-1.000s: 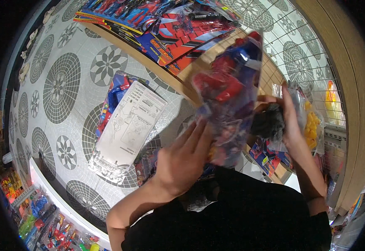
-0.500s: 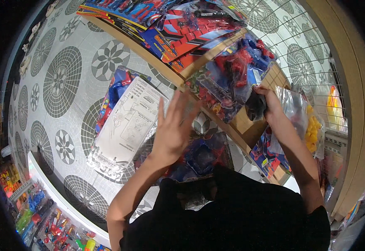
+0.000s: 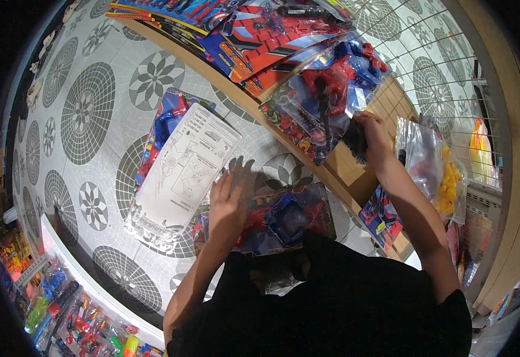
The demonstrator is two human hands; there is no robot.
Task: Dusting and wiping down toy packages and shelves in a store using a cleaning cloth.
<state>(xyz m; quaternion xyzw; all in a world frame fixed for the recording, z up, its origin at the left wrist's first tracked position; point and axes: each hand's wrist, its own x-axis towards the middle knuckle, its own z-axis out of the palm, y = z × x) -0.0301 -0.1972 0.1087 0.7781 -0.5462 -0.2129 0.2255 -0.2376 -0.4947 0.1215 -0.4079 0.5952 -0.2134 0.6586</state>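
My left hand, fingers extended and holding nothing, is over the near edge of a white-backed toy blister pack. That pack lies face down, partly covering a red and blue toy pack on the floor. Just right of my left wrist, a clear-fronted pack with a blue plastic toy lies in front of my legs. My right hand is closed on a crumpled black cloth above the wooden shelf. Next to the cloth, a toy pack with red and blue figures rests on the shelf.
A stack of red and blue carded toys fills the far shelf section. Right of my forearm hangs a clear bag of yellow toys near a wire grid. A white ledge and bagged toys are at lower left.
My left hand has come down and nearer to me, away from the shelf edge toward the floor packs. My right hand has shifted slightly left and nearer, still with the black cloth.
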